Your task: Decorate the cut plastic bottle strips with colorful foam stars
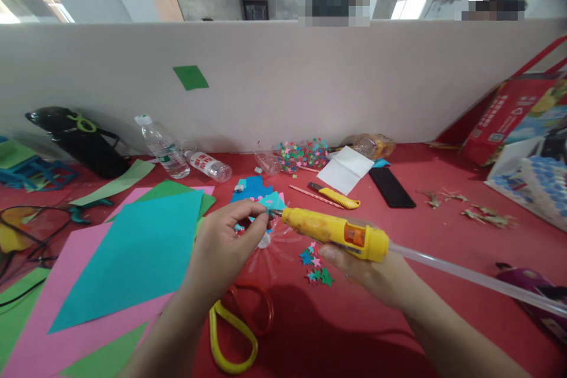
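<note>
Yellow glue gun (pixel 336 233), unreadable bottle label (pixel 204 160)

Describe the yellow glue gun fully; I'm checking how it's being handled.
The glue gun is yellow plastic with an orange trigger part, lying nearly level, tilted slightly up to the left. The right hand grips it from below. A clear glue stick juts from its back toward the right. Its nozzle meets a small teal paper piece pinched by the left hand, above the red table.
</note>
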`<state>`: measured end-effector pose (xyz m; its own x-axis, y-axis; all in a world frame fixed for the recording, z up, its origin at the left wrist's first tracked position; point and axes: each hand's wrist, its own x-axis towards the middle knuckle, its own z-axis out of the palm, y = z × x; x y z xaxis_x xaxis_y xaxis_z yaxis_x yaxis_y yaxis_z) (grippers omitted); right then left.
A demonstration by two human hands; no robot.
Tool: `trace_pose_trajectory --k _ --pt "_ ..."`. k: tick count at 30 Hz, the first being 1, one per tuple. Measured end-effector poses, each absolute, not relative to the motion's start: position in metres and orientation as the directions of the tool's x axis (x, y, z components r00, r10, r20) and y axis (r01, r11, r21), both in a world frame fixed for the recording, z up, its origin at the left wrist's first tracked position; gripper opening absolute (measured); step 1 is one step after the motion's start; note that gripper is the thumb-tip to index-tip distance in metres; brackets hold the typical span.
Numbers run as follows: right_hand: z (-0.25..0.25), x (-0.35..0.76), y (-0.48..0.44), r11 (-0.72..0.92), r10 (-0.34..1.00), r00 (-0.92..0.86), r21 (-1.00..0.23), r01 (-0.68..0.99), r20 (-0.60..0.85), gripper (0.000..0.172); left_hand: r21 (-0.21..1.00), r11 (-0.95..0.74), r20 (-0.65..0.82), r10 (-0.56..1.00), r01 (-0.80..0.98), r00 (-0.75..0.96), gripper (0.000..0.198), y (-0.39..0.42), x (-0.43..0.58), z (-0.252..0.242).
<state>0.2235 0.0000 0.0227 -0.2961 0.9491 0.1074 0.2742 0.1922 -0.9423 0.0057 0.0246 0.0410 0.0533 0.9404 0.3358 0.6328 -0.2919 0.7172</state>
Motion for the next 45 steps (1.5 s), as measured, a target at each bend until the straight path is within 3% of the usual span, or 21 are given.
trace_pose_trajectory --k 11,17,20,22,25,27,32,37,41,45 --pt "0.018 0.227 0.002 0.234 0.937 -0.324 -0.922 0.309 0.129 0.028 0.654 -0.362 0.401 0.91 0.664 0.101 0.014 0.026 0.004 0.036" --pt "0.018 0.229 0.002 0.22 0.939 -0.325 -0.921 0.321 0.111 0.022 0.451 -0.526 0.522 0.811 0.721 0.265 0.012 0.025 0.003 0.038" --pt "0.022 0.231 0.007 0.251 0.944 -0.282 -0.93 0.268 0.173 0.021 0.391 -0.618 0.553 0.75 0.682 0.364 0.014 0.022 0.003 0.045" --pt "0.023 0.234 0.014 0.238 0.953 -0.238 -0.949 0.207 0.187 0.023 0.439 -0.597 0.546 0.771 0.671 0.329 0.015 0.021 0.002 0.048" --pt "0.012 0.243 0.034 0.085 0.986 -0.157 -0.975 0.205 0.053 0.031 0.569 -0.451 0.48 0.861 0.688 0.167 0.013 0.023 -0.003 0.048" --pt "-0.002 0.249 0.051 -0.033 0.99 -0.123 -0.949 0.315 -0.075 0.029 0.639 -0.367 0.412 0.906 0.676 0.103 0.015 0.027 -0.006 0.046" --pt "-0.041 0.256 0.083 -0.105 0.987 -0.064 -0.889 0.445 -0.148 0.01 0.705 -0.299 0.325 0.942 0.643 0.082 0.015 0.032 -0.007 0.043" --pt "-0.068 0.254 0.09 -0.126 0.978 -0.056 -0.781 0.612 -0.202 0.024 0.778 -0.24 0.204 0.971 0.58 0.127 0.017 0.036 -0.006 0.037" --pt "-0.079 0.253 0.09 -0.088 0.983 -0.047 -0.679 0.728 -0.178 0.019 0.924 -0.1 0.025 0.979 0.368 0.204 0.017 0.041 -0.004 0.029" --pt "-0.058 0.246 0.078 0.048 0.998 -0.064 -0.663 0.747 -0.001 0.016 0.988 0.084 -0.117 0.957 0.133 0.264 0.014 0.041 0.003 0.027"
